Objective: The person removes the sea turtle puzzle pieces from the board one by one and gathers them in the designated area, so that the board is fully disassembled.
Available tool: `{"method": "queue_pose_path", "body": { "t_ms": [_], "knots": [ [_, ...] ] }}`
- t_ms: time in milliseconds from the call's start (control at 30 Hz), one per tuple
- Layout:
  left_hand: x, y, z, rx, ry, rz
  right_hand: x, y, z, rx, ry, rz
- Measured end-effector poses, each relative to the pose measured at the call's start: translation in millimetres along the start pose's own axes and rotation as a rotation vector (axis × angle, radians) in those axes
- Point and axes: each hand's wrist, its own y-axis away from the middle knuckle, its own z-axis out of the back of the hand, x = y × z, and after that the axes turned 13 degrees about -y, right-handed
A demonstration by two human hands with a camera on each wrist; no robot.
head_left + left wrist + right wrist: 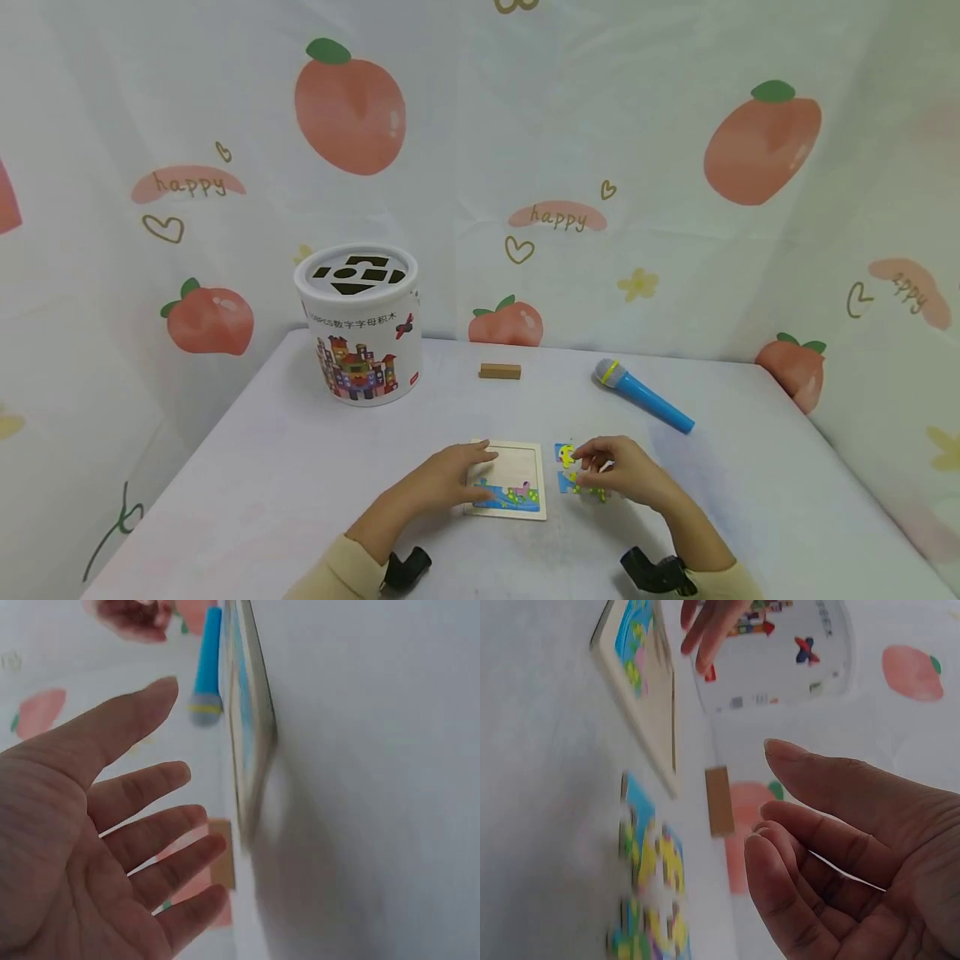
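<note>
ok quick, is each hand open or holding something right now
Left hand: open, holding nothing, at the puzzle tray.
Right hand: open, loosely curled, holding nothing, by the loose puzzle pieces.

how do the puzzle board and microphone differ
The puzzle board is flat and squarish; the microphone is long, with a rounded head. The puzzle board is pale, with colorful pieces in its near part; the microphone is blue with a grey head and yellow ring. The puzzle board lies by the left hand; the microphone lies farther back, to the right. Both lie on the white table.
</note>
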Motion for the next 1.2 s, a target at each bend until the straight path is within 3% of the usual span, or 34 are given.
{"method": "queue_pose_path", "body": {
  "t_ms": [200,433,800,1200],
  "knots": [
    [19.8,-0.3,2.1,0.028,0.070,0.030,15.8,-20.0,-22.5,0.078,-0.042,0.061],
    [30.6,2.1,4.6,0.042,0.078,-0.007,27.8,-40.8,-51.3,0.136,-0.083,0.077],
    [33.2,3.8,3.7,0.088,0.072,-0.020,32.6,-59.9,-85.8,0.205,-0.082,0.003],
    [32.4,4.4,3.6,0.105,0.088,-0.008,24.6,-60.9,-98.3,0.194,-0.154,-0.061]
  ]
}}
